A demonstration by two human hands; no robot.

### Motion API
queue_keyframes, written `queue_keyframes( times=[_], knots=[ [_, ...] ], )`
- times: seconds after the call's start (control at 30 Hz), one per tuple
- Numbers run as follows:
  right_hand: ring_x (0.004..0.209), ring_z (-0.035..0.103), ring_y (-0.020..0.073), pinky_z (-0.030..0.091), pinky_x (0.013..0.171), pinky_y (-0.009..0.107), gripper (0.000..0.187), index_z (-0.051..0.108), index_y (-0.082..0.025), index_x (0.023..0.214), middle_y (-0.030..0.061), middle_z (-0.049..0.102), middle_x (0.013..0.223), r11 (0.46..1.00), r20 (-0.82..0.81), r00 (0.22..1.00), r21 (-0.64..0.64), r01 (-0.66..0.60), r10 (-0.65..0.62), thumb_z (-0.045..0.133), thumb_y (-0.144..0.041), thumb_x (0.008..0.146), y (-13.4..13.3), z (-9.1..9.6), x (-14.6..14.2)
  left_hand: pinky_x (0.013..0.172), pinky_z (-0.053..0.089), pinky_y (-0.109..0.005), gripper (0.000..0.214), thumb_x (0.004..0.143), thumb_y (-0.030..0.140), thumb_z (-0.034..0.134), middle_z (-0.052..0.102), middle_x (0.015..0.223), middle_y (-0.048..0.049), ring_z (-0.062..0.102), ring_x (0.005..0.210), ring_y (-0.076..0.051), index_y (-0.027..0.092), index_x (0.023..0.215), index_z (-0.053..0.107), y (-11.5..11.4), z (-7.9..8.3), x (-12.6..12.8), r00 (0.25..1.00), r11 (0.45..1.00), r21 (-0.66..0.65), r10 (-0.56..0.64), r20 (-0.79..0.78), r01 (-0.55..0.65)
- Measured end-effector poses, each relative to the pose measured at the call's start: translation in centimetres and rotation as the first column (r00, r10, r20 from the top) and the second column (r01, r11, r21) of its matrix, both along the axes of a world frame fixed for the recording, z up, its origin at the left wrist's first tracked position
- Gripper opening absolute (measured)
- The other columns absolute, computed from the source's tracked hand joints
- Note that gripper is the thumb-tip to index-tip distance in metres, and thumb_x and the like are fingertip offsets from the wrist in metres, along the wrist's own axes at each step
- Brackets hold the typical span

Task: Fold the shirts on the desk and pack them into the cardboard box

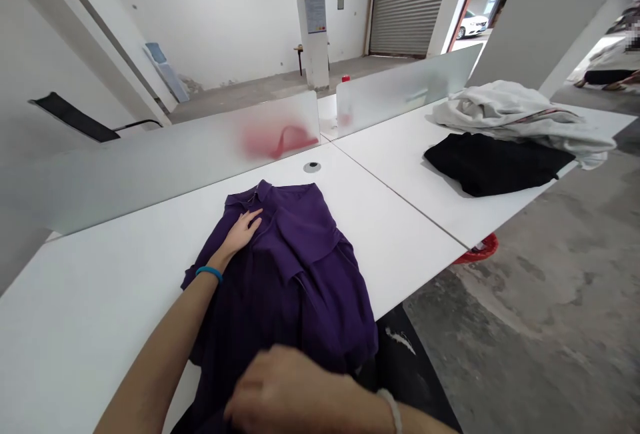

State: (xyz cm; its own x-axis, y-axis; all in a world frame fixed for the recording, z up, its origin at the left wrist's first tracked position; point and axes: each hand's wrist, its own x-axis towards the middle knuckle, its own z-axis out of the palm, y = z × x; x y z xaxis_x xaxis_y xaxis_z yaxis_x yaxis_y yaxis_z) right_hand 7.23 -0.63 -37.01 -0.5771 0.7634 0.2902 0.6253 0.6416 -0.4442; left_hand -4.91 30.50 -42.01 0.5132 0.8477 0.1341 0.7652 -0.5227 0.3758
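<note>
A purple collared shirt (320, 287) lies on the white table (395, 247), its collar pointing away from me and a sleeve folded across its front. The lower part hangs toward me over the table's near edge, dark and creased. My left hand (243, 231) rests flat on the shirt just below the collar, fingers spread. Near the bottom of the view, my right hand (285, 384) is slightly blurred, its fingers curled in at the shirt's lower end. The fingertips' exact grip on the cloth is partly hidden.
Folded black cloth (500, 162) and a heap of white clothing (520, 114) lie at the table's right. Frosted dividers (200, 161) run along the back. A red bin (480, 249) stands under the right edge. Another person (613, 64) is at the far right.
</note>
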Motion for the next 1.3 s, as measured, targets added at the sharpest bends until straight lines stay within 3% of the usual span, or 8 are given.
queue_keyframes(
  times=[0.17,0.33,0.5,0.77,0.97,1.1,1.2,1.3],
  knots=[
    [0.128,0.043,0.0267,0.040,0.100,0.045,0.028,0.064,-0.018,0.114,0.0174,0.047,0.139,0.915,0.011,0.916,0.048,0.400,-0.401,0.048,-0.013,0.091,4.9,-1.0,3.1,0.115,0.022,-0.046,0.053,0.090,0.042,0.034,0.052,0.139,-0.0111,0.037,0.136,-0.025,0.014,0.131,0.052,-0.6,-0.4,0.5,1.000,0.999,0.034,0.011,0.008,-0.011],
    [0.139,0.029,0.0322,0.032,0.107,0.053,0.032,0.063,-0.021,0.120,0.0159,0.039,0.146,0.916,0.065,0.917,0.101,0.388,-0.395,0.047,-0.016,0.092,5.1,-3.4,3.9,0.115,0.022,-0.044,0.053,0.090,0.042,0.035,0.053,0.137,-0.0125,0.038,0.135,-0.025,0.013,0.131,0.053,-0.6,-0.5,0.3,1.000,0.998,0.053,0.017,0.017,-0.018],
    [0.137,0.028,0.0338,0.021,0.108,0.064,0.033,0.061,-0.027,0.121,0.0125,0.043,0.143,0.907,0.052,0.913,0.156,0.392,-0.404,0.047,-0.018,0.092,3.4,-3.0,2.4,0.114,0.025,-0.046,0.050,0.090,0.042,0.034,0.054,0.137,-0.0097,0.042,0.133,-0.025,0.017,0.129,0.053,-0.5,-0.7,0.0,1.000,0.997,0.076,0.003,0.021,-0.004],
    [0.099,0.052,0.0224,0.038,0.098,0.047,0.019,0.065,-0.024,0.103,0.0065,0.059,0.103,0.915,0.101,0.913,-0.037,0.401,-0.396,0.057,-0.019,0.086,4.7,-3.5,0.4,0.107,0.036,-0.042,0.041,0.092,0.039,0.036,0.053,0.129,-0.0103,0.046,0.124,-0.025,0.021,0.123,0.057,-1.6,0.2,-0.2,0.999,0.980,0.198,0.001,0.055,-0.012],
    [0.083,0.056,0.0148,0.039,0.090,0.033,0.019,0.066,-0.022,0.092,-0.0011,0.064,0.078,0.878,-0.255,0.858,-0.311,0.364,-0.446,0.050,-0.012,0.088,4.7,-2.1,1.9,0.099,0.042,-0.043,0.040,0.092,0.038,0.036,0.059,0.111,-0.0109,0.053,0.108,-0.027,0.019,0.117,0.060,-1.7,0.6,-0.4,0.999,0.979,0.202,0.024,0.044,-0.033],
    [0.072,0.057,0.0140,0.045,0.072,0.026,0.018,0.061,-0.019,0.090,-0.0001,0.062,0.074,0.805,-0.598,0.542,-0.480,0.348,-0.591,0.043,-0.018,0.088,4.9,-0.4,6.5,0.101,0.041,-0.041,0.041,0.092,0.039,0.035,0.059,0.112,-0.0098,0.052,0.109,-0.026,0.020,0.118,0.060,-1.6,0.5,-0.4,0.999,0.984,0.174,0.021,0.029,-0.026],
    [0.076,0.059,0.0143,0.048,0.071,0.027,0.020,0.055,-0.021,0.100,0.0015,0.063,0.085,0.682,-0.778,0.010,-0.544,0.489,-0.628,0.049,-0.032,0.084,4.7,0.5,13.0,0.101,0.040,-0.041,0.043,0.093,0.040,0.033,0.058,0.114,-0.0103,0.051,0.110,-0.026,0.019,0.121,0.058,-1.7,0.5,-0.4,0.999,0.987,0.158,0.025,0.024,-0.028],
    [0.081,0.063,0.0123,0.050,0.076,0.029,0.038,0.049,-0.026,0.111,-0.0003,0.064,0.095,0.533,-0.772,-0.510,-0.633,0.561,-0.380,0.056,-0.024,0.073,3.0,0.3,19.7,0.102,0.040,-0.042,0.045,0.093,0.042,0.032,0.058,0.115,-0.0103,0.050,0.111,-0.027,0.018,0.123,0.057,-1.9,0.6,-0.3,0.999,0.989,0.147,0.027,0.029,-0.031]
  ],
)
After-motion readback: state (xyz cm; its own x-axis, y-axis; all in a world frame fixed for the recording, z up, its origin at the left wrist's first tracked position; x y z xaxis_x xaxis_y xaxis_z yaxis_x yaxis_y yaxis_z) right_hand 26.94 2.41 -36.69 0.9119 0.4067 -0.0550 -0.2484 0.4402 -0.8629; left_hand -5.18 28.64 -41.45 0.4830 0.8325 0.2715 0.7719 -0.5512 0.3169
